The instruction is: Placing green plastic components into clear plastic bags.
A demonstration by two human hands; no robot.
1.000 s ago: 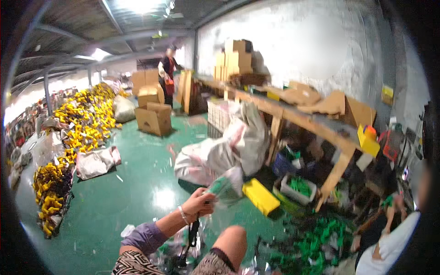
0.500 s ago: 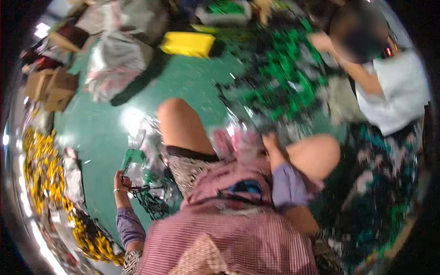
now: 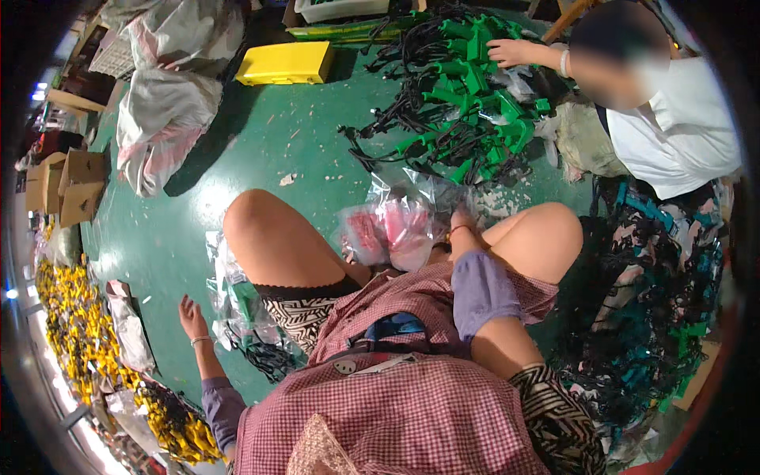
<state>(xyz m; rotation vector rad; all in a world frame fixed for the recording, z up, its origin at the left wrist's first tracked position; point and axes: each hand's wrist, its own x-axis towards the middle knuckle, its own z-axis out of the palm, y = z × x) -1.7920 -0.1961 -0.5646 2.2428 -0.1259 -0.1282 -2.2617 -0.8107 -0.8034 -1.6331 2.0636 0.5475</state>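
Observation:
My left hand [image 3: 191, 317] is held out over the green floor on the left, fingers apart and nothing in them. Beside my knee lie clear plastic bags [image 3: 224, 277] with a green corded piece [image 3: 249, 302] among them; its black cord [image 3: 273, 360] is bunched nearer to me. Between my legs, my right hand [image 3: 461, 218] has its fingers closed at the edge of a clear plastic bag [image 3: 408, 191]; the fingertips are partly hidden. Pink pieces in clear wrapping [image 3: 396, 226] sit in front of my lap, left of that hand.
A pile of green corded tools [image 3: 467, 87] lies ahead, where a co-worker's hand [image 3: 514, 53] reaches in. There is a yellow case [image 3: 285, 63] at the far left, near white sacks [image 3: 170, 103]. Yellow pieces [image 3: 75, 317] line the left; teal and black ones [image 3: 641, 293] the right.
My left hand has let go of the green corded piece, which now lies among the bags by my knee. My right hand stays by the clear bag. The view has shifted slightly.

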